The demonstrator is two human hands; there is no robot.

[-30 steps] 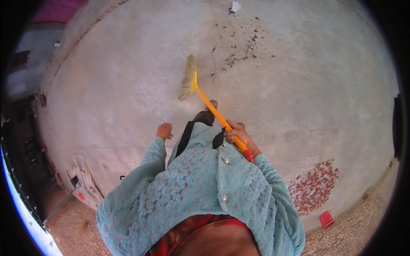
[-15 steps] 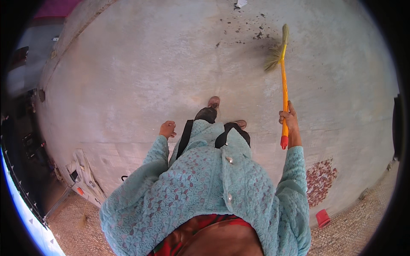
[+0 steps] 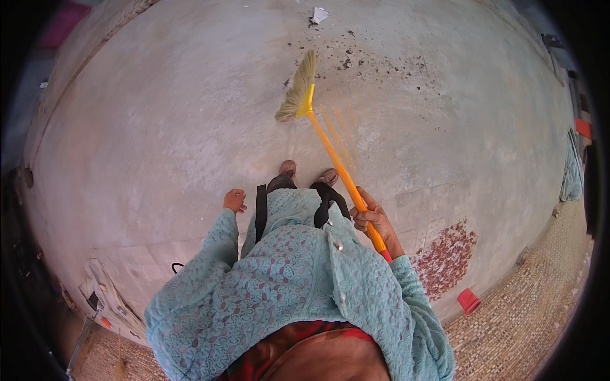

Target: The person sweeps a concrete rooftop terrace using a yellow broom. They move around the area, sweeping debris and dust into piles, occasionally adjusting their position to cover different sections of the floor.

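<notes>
My right hand (image 3: 373, 221) is wrapped round the lower part of a broom's orange handle, just above its red end. The broom (image 3: 337, 159) slants up and to the left, and its fan of pale bristles (image 3: 295, 90) is over the concrete floor ahead of my feet. Dark bits of debris (image 3: 348, 61) lie scattered beyond the bristles and to their right. My left hand (image 3: 235, 200) hangs at my left side with its fingers curled in; nothing shows in them.
A white scrap (image 3: 319, 14) lies at the far edge of the debris. To my right is a patch of dark red pieces (image 3: 447, 258), with a red bucket (image 3: 469, 301) behind it by the brick paving (image 3: 508, 336). A pale cloth-like thing (image 3: 109, 298) lies at lower left.
The broom has swung to the left with my right hand, from near upright on the right to slanting across the middle. My feet have shifted, and the view has turned slightly.
</notes>
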